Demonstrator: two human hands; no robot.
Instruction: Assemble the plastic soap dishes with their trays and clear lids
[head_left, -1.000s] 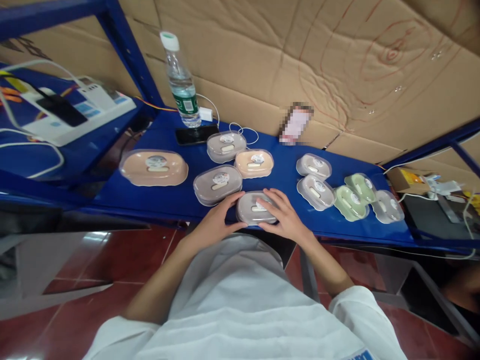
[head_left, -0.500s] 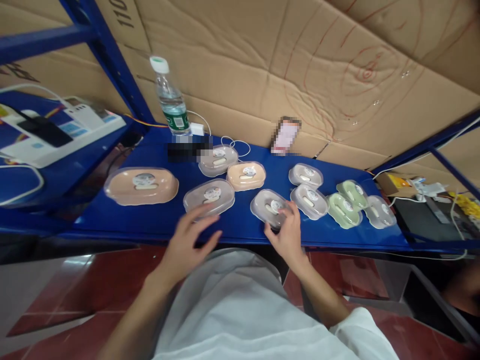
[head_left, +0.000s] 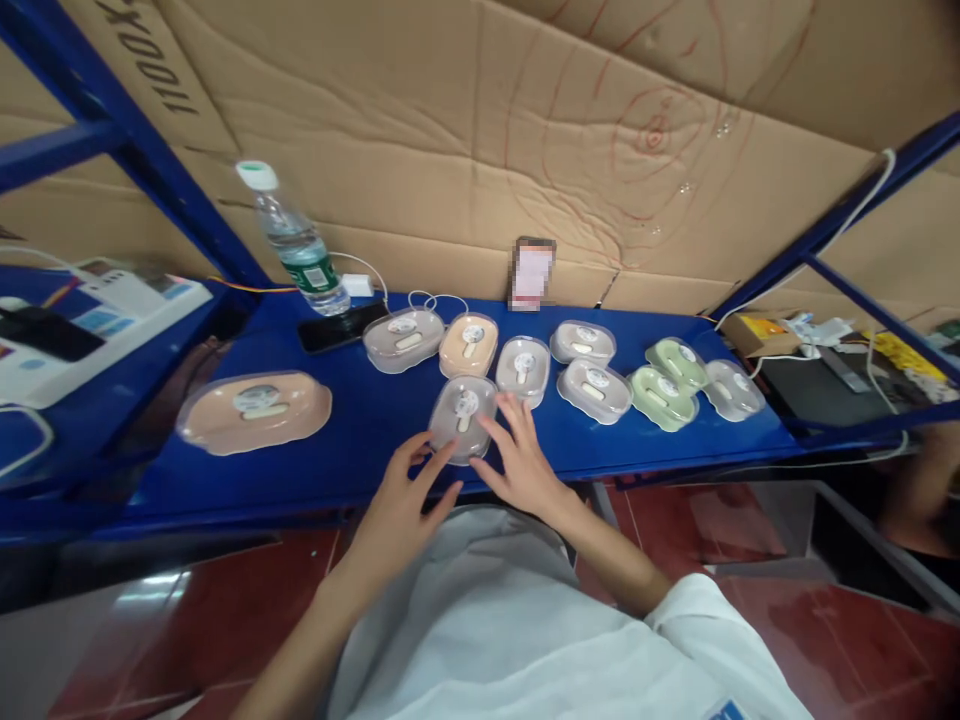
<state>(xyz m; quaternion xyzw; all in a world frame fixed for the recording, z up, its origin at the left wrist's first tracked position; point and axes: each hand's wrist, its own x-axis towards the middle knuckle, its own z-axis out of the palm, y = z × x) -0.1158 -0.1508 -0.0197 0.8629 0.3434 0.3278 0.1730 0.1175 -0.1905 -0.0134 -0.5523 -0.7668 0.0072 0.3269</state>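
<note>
An oval grey plastic box (head_left: 442, 420) with a clear lid, a round sticker and a cream tab lies between my hands near the table's front edge. My right hand (head_left: 523, 462) has its fingers spread, with the fingertips at the box's right side. My left hand (head_left: 412, 490) is at its lower left corner, fingers apart and loosely bent; whether they touch the box I cannot tell. Just behind stand a second grey box (head_left: 514, 385) and a peach box (head_left: 454, 362). Another grey box (head_left: 382, 352) is farther left. Neither hand grips anything.
A large pinkish box (head_left: 311, 405) sits left on the blue table (head_left: 360, 450). To the right are two more grey boxes (head_left: 577, 388), green boxes (head_left: 660, 412) and another grey box (head_left: 724, 400). Behind stand a water bottle (head_left: 300, 250), a dark phone (head_left: 330, 332) and a propped phone (head_left: 532, 270).
The view has shifted right. The grey box near my left hand has turned and now lies between both hands. The box under my right hand is farther back, released. The peach box has turned.
</note>
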